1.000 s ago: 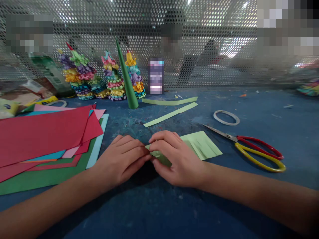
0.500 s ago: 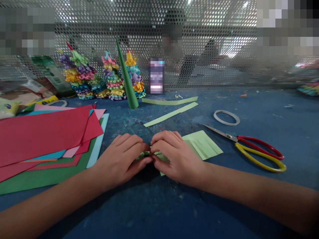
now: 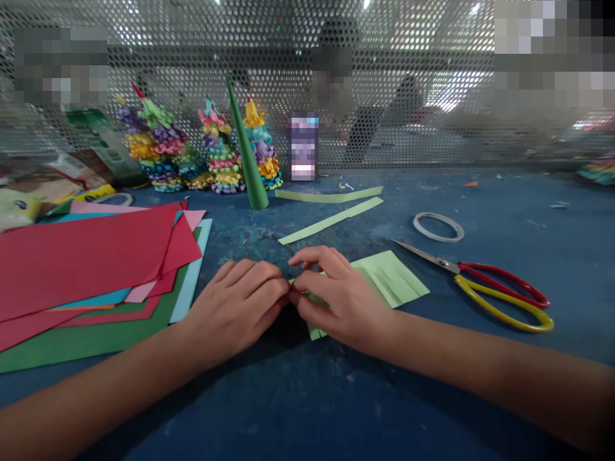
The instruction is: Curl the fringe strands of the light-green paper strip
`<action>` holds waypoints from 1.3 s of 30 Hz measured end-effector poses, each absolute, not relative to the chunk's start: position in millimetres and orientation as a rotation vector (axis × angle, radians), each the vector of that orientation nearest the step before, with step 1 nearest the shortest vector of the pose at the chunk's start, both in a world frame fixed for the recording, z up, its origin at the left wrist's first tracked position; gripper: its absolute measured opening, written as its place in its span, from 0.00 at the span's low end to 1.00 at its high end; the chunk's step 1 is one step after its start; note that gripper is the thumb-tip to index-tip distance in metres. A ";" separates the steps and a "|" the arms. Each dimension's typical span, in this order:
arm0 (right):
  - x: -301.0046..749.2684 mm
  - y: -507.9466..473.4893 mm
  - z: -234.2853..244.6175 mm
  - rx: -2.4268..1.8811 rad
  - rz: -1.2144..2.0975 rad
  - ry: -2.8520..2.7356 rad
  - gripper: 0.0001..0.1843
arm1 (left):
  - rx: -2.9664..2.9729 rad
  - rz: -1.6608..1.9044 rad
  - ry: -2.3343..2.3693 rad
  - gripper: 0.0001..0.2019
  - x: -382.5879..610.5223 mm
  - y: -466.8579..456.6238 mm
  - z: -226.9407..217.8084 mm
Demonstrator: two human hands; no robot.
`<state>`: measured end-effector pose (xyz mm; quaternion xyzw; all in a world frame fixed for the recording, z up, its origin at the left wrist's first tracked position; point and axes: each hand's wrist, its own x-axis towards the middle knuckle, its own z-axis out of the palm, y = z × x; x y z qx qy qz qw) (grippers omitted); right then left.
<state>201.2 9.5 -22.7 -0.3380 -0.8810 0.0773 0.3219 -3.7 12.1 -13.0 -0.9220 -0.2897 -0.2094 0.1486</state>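
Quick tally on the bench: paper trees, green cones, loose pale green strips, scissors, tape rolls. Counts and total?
Paper trees: 3
Green cone: 1
Pale green strips: 2
Scissors: 1
Tape roll: 1
Total: 8

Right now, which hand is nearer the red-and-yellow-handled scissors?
Right hand. The right hand lies to the left of the scissors, apart from them and a little nearer the person. The left hand lies farther away, on the far side of the right hand.
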 end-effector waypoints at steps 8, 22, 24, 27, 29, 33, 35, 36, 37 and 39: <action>202.2 5.3 -18.5 -0.846 0.276 -2.277 0.07 | -2.573 -0.595 -0.743 0.08 -6.3 11.6 -10.9; 203.2 6.3 -22.7 -0.752 0.004 -2.395 0.06 | -2.680 -0.546 -0.786 0.12 -4.6 11.2 -7.4; 202.5 7.1 -22.7 -0.779 0.041 -2.377 0.05 | -2.720 -0.547 -0.815 0.13 -3.1 10.1 -5.9; 201.2 8.8 -23.1 -0.812 0.102 -2.356 0.04 | -2.760 -0.503 -0.887 0.10 -0.6 6.3 -3.8; 200.7 10.1 -23.5 -0.826 0.156 -2.351 0.04 | -2.739 -0.463 -0.930 0.09 1.0 3.1 -3.2; 200.3 11.7 -23.9 -0.843 0.238 -2.336 0.05 | -2.641 -0.417 -0.949 0.07 2.7 -0.9 -4.7; 200.2 12.0 -23.6 -0.855 0.255 -2.338 0.04 | -2.603 -0.427 -0.932 0.07 2.8 -1.1 -6.0; 200.2 12.1 -23.3 -0.859 0.260 -2.341 0.04 | -2.591 -0.433 -0.919 0.07 2.8 -0.9 -6.6; 200.2 12.2 -23.1 -0.862 0.261 -2.345 0.04 | -2.582 -0.438 -0.907 0.07 2.7 -0.7 -7.1; 200.3 12.4 -22.8 -0.873 0.257 -2.352 0.02 | -2.567 -0.450 -0.889 0.06 2.5 -0.3 -7.9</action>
